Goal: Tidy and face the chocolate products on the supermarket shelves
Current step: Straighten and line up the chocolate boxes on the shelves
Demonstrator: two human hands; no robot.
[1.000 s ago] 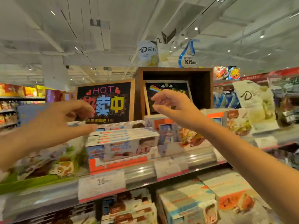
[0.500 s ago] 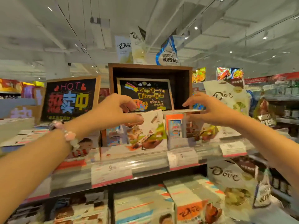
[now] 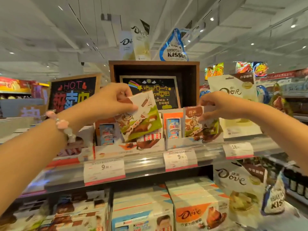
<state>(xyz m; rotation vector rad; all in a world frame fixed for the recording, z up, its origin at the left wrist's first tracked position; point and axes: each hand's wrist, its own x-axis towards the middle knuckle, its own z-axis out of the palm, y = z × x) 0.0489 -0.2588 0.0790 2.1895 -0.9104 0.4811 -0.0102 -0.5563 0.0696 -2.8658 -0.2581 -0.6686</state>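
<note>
currently my left hand [image 3: 110, 99] pinches a tilted cow-print packet [image 3: 141, 121]; at 3 o'clock, my right hand [image 3: 221, 105] grips an upright packet [image 3: 194, 122].

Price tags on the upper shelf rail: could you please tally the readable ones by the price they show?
9.90 price tags: 2
16 price tag: 1
Total: 3

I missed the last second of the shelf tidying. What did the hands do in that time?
Both reached in from open air. The left hand took a cow-print chocolate pack and lifted it, tilted, above its tray. The right hand gripped the upright pack beside it. Price tags and signs kept their places on the shelf.
</note>
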